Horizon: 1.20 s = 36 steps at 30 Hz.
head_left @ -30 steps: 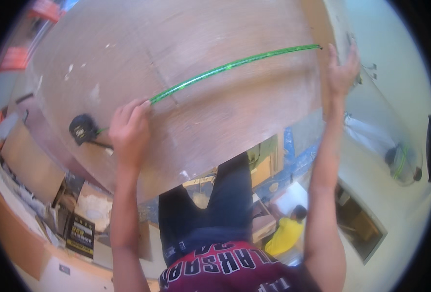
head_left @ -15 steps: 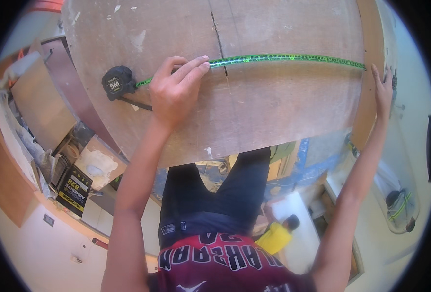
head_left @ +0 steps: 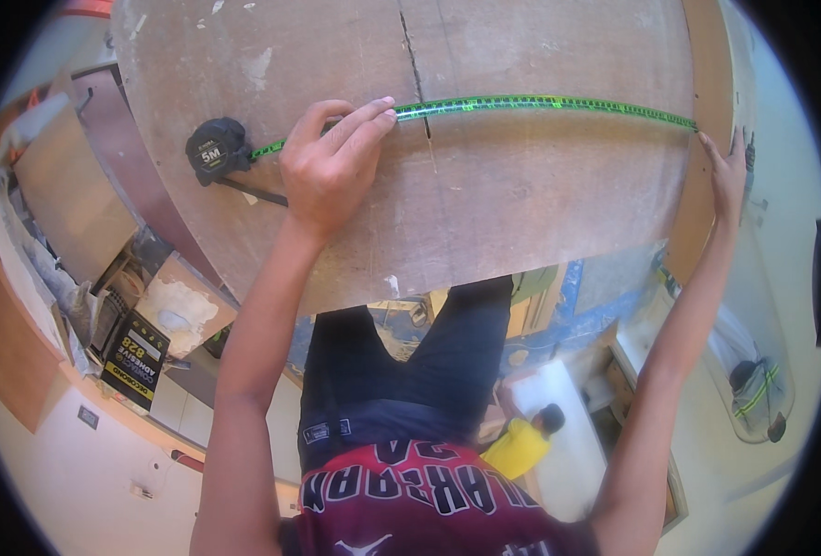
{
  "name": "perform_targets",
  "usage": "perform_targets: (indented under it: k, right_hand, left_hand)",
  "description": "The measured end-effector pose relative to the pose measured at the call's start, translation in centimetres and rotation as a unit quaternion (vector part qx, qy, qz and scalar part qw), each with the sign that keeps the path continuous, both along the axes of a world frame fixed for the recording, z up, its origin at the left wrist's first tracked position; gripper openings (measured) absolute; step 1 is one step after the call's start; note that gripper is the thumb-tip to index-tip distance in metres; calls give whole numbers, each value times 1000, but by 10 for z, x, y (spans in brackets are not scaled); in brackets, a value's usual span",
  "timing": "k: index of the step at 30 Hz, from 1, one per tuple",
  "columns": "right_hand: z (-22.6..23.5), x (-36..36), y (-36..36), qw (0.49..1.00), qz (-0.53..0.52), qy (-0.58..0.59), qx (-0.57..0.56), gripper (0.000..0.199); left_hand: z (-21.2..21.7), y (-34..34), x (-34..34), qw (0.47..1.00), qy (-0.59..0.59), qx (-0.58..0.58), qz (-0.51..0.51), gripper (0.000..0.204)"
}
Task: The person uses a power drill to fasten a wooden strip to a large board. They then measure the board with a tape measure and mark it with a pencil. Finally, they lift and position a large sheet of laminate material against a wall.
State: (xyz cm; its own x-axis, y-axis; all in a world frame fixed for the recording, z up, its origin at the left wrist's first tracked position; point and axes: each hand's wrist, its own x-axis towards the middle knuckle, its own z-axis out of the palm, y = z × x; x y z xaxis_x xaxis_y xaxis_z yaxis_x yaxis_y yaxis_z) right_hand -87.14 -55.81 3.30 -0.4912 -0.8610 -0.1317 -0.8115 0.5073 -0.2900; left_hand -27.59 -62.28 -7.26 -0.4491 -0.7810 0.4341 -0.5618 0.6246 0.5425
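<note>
A tape measure with a black case (head_left: pixel 218 151) lies on the left part of a worn brown wooden panel (head_left: pixel 540 195). Its green blade (head_left: pixel 540 102) stretches out to the panel's right edge, bowing slightly. My left hand (head_left: pixel 332 171) is closed over the blade near the case, fingertips pinched on it and pointing right; the thumb is hidden. A dark strap (head_left: pixel 260 193) runs from the case to beneath this hand. At the panel's right edge strip (head_left: pixel 702 199), my right hand (head_left: pixel 727 176) has its fingers apart, one fingertip touching the blade's end.
A dark crack (head_left: pixel 414 56) runs across the panel. Board offcuts (head_left: pixel 77 199) and a black and yellow adhesive tin (head_left: pixel 134 357) sit at the left. Below, a person in a yellow shirt (head_left: pixel 519 448) is by a white surface; another person (head_left: pixel 758 394) appears at far right.
One right fingertip has come down to the blade's end. The case and my left hand sit slightly farther left and up in the picture, and the blade bows a little more.
</note>
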Motion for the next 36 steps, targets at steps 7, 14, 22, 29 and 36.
perform_targets:
  k: [7, 14, 22, 29, 36]
  right_hand:
    - [0, -4, -1, 997, 10, 68, 28, 92]
    - [-4, -7, 0, 999, -8, 49, -4, 63]
    - [-4, -9, -2, 999, -17, 37, 16, 79]
    - [-11, -24, 2, 996, 22, 82, -11, 60]
    - [-13, -19, 2, 998, 16, 49, -21, 54]
  left_hand:
    - [0, 0, -1, 1000, 7, -3, -4, 23]
    - [-9, -2, -3, 999, 19, -35, -4, 22]
    - [-10, -2, -2, 999, 14, -39, -3, 22]
    - [-11, -2, -7, 999, 29, -44, -4, 23]
    - [-9, 3, -6, 999, 21, -28, -6, 24]
